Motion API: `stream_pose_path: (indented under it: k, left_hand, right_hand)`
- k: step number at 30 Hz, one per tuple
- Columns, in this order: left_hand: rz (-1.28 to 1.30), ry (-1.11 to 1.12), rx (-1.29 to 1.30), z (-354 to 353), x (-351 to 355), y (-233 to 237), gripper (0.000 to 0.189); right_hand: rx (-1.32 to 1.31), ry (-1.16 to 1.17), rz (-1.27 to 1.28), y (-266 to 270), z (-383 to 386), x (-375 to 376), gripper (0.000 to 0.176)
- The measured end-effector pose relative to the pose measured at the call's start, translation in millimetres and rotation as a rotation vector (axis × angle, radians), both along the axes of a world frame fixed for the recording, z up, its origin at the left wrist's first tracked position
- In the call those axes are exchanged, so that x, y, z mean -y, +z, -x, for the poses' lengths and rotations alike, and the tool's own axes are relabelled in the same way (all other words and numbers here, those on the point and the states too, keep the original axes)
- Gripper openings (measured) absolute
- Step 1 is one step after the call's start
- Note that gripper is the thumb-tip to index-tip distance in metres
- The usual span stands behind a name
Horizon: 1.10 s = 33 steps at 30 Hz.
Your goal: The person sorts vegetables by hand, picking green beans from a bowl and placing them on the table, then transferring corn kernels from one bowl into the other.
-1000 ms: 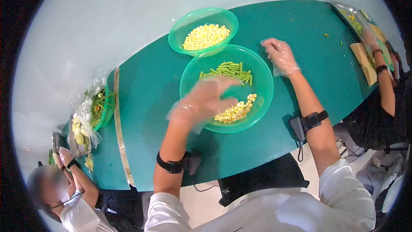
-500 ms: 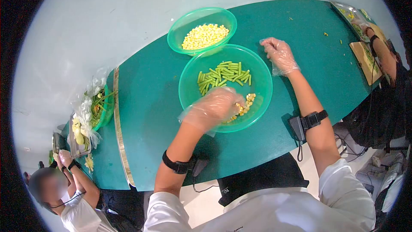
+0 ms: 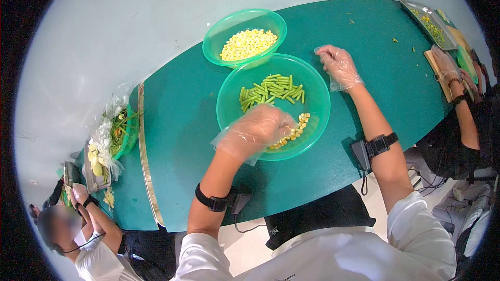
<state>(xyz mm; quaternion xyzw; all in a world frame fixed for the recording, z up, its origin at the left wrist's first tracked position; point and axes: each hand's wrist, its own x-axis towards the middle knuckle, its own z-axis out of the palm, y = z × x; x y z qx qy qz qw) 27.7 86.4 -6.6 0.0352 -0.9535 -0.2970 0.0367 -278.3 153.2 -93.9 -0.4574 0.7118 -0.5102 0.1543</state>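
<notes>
My left hand (image 3: 260,126), in a clear plastic glove, hovers inside the large green bowl (image 3: 223,99). Its fingers are curled together beside yellow corn kernels (image 3: 296,133) lying along the bowl's near right side; what they hold, if anything, is hidden. Cut green bean pieces (image 3: 273,88) lie in the far half of the same bowl. Right of the bowl, my right hand (image 3: 341,67), also gloved, rests on the green table with its fingers curled in and nothing visible in them. Behind stands a second green bowl (image 3: 211,41) holding many corn kernels (image 3: 249,45).
At left, a green basin (image 3: 132,132) with vegetable trimmings and plastic bags stands near a metal tray (image 3: 89,171); a co-worker (image 3: 96,234) sits there. At right, another person's gloved hand (image 3: 445,65) is over a cutting board (image 3: 436,75) near a metal tray (image 3: 442,39).
My left hand has shifted slightly left and back from the kernels, uncovering more of them. My right hand stays put. The right co-worker's hand has moved from the tray to the board.
</notes>
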Motion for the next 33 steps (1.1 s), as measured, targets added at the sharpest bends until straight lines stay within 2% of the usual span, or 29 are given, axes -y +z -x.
stream_pose_path:
  k: [10, 13, 16, 21, 25, 28, 30, 32, 33]
  left_hand:
    - [-0.010, -0.018, -0.086, -5.4, -1.3, 8.4, 0.019]
    - [0.069, -0.002, -0.244, -8.0, -2.4, 5.4, 0.017]
    - [0.002, -0.019, -0.087, -8.0, 0.9, 6.6, 0.017]
    - [-0.024, -0.015, -0.070, -17.3, 4.5, -6.1, 0.018]
    - [-0.042, -0.012, 0.092, -18.8, 10.0, 8.1, 0.015]
    - [-0.022, 0.196, -0.118, -5.9, 23.6, 15.2, 0.021]
    - [-0.047, 0.653, -0.464, 4.6, 13.0, 27.5, 0.030]
    - [-0.063, 0.870, -0.562, 9.6, 10.0, 31.1, 0.040]
    - [-0.062, 0.867, -0.488, 5.3, 12.8, 29.7, 0.045]
  right_hand:
    - [0.033, -0.014, -0.003, 3.6, -3.7, -0.8, 0.022]
    - [0.025, -0.013, -0.008, 1.6, -1.9, -0.1, 0.022]
    - [0.031, -0.015, -0.004, -0.1, -1.3, 0.5, 0.022]
    - [0.035, -0.013, -0.002, 0.1, -1.5, -0.1, 0.021]
    - [-0.020, -0.014, -0.025, -0.6, 0.2, 0.1, 0.021]
    - [0.001, -0.017, 0.014, -3.5, 0.1, 0.9, 0.020]
    - [-0.025, -0.019, 0.024, -3.7, -1.0, 2.8, 0.020]
    - [-0.014, -0.021, 0.008, -2.7, -0.2, 0.4, 0.020]
    - [0.010, -0.012, -0.012, 1.2, -2.4, -0.3, 0.020]
